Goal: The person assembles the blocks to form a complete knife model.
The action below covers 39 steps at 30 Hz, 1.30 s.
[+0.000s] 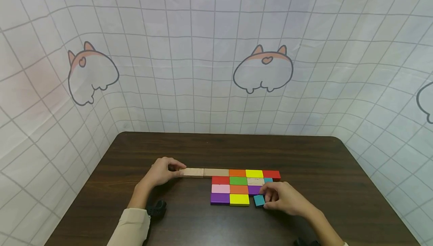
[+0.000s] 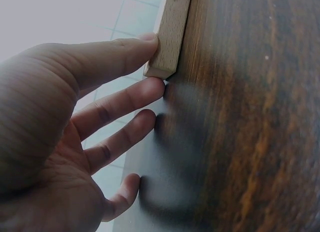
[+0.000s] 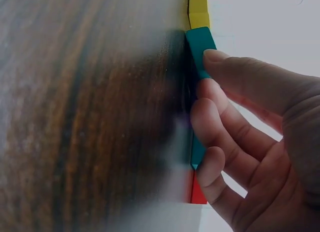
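My left hand holds the left end of a plain wooden block between thumb and fingers; in the left wrist view the thumb lies against the block's side. A small teal block is pinched by my right hand, slightly tilted and just right of a yellow block. Flat colored blocks lie in rows between the hands, including purple, pink, green and orange ones. Right-hand fingers partly cover another purple block.
A second plain wooden block continues the back row, followed by orange, yellow and red blocks. Another teal block sits below the red one. The dark wooden table meets a white gridded cloth behind.
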Each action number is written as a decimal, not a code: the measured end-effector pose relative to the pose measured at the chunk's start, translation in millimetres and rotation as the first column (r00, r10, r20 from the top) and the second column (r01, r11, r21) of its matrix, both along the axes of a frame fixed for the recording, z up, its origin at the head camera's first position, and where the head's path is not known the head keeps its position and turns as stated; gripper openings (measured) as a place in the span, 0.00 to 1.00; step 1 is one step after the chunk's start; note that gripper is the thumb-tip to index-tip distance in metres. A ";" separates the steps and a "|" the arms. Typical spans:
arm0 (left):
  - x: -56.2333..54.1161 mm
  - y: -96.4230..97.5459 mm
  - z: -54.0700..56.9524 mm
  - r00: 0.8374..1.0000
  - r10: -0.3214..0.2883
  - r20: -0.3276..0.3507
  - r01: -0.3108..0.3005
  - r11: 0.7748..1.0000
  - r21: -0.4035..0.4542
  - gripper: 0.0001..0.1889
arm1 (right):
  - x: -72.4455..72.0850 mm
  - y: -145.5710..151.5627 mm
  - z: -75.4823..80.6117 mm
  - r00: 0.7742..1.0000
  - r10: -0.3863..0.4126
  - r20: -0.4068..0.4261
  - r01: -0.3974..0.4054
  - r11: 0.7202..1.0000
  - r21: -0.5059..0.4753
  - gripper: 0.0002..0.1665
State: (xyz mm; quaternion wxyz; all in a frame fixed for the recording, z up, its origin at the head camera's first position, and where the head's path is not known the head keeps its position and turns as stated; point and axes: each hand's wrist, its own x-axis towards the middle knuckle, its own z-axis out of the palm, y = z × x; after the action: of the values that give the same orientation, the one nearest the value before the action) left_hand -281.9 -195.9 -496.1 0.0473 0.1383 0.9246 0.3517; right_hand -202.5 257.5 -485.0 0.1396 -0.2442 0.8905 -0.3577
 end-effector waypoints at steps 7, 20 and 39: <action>0.9 0.2 0.8 1.000 -0.005 0.001 0.005 1.000 0.007 0.08 | 0.3 -0.7 0.5 1.000 -0.014 0.011 0.014 1.000 0.013 0.15; 0.8 0.5 1.4 1.000 0.005 0.004 -0.005 1.000 0.000 0.08 | -0.9 -7.6 2.3 1.000 -0.008 -0.013 0.008 1.000 0.029 0.09; 0.6 0.1 0.5 1.000 -0.007 0.012 0.007 1.000 0.027 0.08 | -2.8 -16.7 0.0 0.999 0.001 -0.039 0.001 0.999 0.034 0.08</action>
State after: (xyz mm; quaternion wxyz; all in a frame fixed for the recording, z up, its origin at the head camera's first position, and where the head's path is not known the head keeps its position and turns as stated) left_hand -281.2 -195.7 -495.6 0.0522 0.1401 0.9189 0.3650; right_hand -205.4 240.8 -485.0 0.1262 -0.2488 0.8991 -0.3375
